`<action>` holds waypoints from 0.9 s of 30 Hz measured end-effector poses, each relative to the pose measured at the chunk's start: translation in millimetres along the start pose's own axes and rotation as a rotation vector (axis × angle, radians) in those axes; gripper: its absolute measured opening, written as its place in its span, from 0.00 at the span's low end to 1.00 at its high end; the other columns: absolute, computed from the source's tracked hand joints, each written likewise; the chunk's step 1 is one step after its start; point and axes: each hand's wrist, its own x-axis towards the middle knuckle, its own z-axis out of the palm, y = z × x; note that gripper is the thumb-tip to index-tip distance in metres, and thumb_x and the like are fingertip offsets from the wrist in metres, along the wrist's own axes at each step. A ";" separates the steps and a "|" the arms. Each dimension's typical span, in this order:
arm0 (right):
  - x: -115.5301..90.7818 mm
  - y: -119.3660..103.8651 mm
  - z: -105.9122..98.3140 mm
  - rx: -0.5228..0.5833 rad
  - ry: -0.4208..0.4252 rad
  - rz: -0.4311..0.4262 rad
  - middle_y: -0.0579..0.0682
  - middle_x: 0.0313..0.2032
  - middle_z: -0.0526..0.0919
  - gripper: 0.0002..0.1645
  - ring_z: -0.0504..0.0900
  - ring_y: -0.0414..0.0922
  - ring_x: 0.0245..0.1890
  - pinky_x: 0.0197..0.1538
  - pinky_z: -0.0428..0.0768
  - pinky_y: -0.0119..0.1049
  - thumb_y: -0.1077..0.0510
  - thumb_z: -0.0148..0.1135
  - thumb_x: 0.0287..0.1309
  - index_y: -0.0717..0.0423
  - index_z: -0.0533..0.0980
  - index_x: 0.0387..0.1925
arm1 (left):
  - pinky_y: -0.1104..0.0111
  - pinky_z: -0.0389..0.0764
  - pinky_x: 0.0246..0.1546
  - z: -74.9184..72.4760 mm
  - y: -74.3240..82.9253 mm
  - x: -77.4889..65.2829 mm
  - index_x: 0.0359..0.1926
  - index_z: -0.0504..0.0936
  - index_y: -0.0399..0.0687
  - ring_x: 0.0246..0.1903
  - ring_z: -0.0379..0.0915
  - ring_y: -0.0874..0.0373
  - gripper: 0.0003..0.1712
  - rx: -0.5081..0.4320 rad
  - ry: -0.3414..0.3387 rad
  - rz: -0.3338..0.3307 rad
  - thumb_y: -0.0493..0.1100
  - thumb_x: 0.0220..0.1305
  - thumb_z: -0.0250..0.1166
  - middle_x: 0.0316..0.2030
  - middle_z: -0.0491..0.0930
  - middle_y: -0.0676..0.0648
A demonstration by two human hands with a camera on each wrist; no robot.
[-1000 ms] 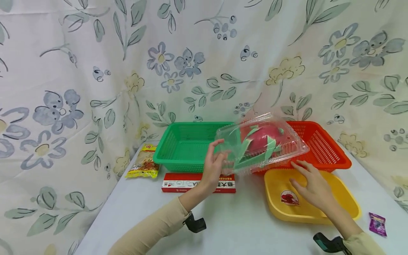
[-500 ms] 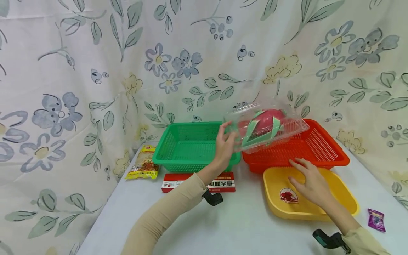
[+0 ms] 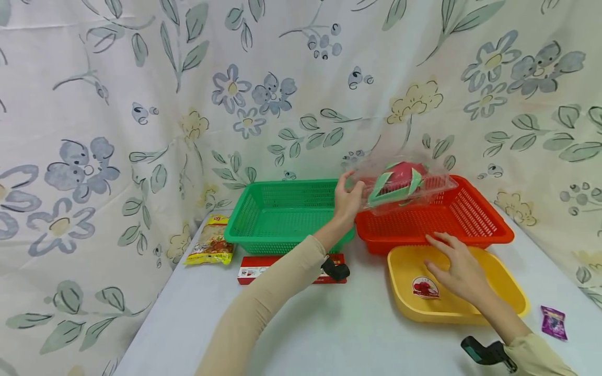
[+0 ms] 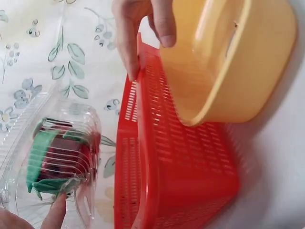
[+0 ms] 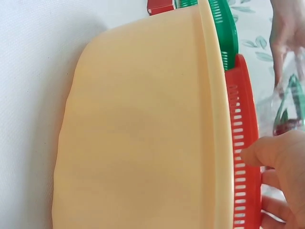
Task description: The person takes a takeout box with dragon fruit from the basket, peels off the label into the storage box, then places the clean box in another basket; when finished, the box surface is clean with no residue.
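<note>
My left hand (image 3: 349, 199) grips the left end of a clear plastic clamshell box (image 3: 439, 184), holding it tilted above the red basket (image 3: 479, 216). Through the plastic shows a red dragon fruit (image 3: 405, 175) with green scales, also seen in the left wrist view as the dragon fruit (image 4: 62, 157). My right hand (image 3: 463, 274) hovers over the yellow tub (image 3: 503, 284). Its fingertips lie at the red basket's near rim, and its thumb stands apart from them. Whether those fingers press on the rim, I cannot tell.
A green basket (image 3: 287, 219) stands left of the red one. In front of it lies a red-and-white carton (image 3: 261, 263), partly behind my left arm. A yellow food packet (image 3: 211, 240) sits far left, and a small purple packet (image 3: 554, 322) at right.
My left hand has moved up, away and slightly right, carrying the clamshell box with it over the red basket. The right hand has stayed nearly still.
</note>
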 end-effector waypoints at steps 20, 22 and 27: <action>0.9 1.2 -2.0 0.019 -0.016 0.016 0.68 0.60 0.70 0.37 0.66 0.69 0.58 0.49 0.70 0.73 0.61 0.73 0.48 0.65 0.73 0.62 | 0.71 0.66 0.15 34.7 -20.4 26.5 0.63 0.73 0.60 0.20 0.74 0.59 0.25 0.169 0.033 -0.031 0.42 0.65 0.60 0.35 0.85 0.44; 0.9 1.0 -2.5 0.019 -0.018 0.018 0.68 0.60 0.70 0.37 0.66 0.69 0.58 0.49 0.70 0.73 0.61 0.73 0.48 0.64 0.73 0.62 | 0.71 0.67 0.17 36.0 -22.3 26.2 0.63 0.74 0.59 0.20 0.71 0.61 0.25 0.197 0.033 -0.030 0.42 0.66 0.60 0.40 0.83 0.47; 0.7 1.2 -3.1 0.018 -0.022 0.019 0.67 0.61 0.70 0.37 0.66 0.69 0.58 0.49 0.70 0.73 0.60 0.74 0.49 0.64 0.73 0.62 | 0.70 0.67 0.24 39.0 -27.3 25.7 0.63 0.74 0.58 0.25 0.65 0.61 0.24 0.270 0.035 -0.026 0.45 0.66 0.61 0.48 0.76 0.49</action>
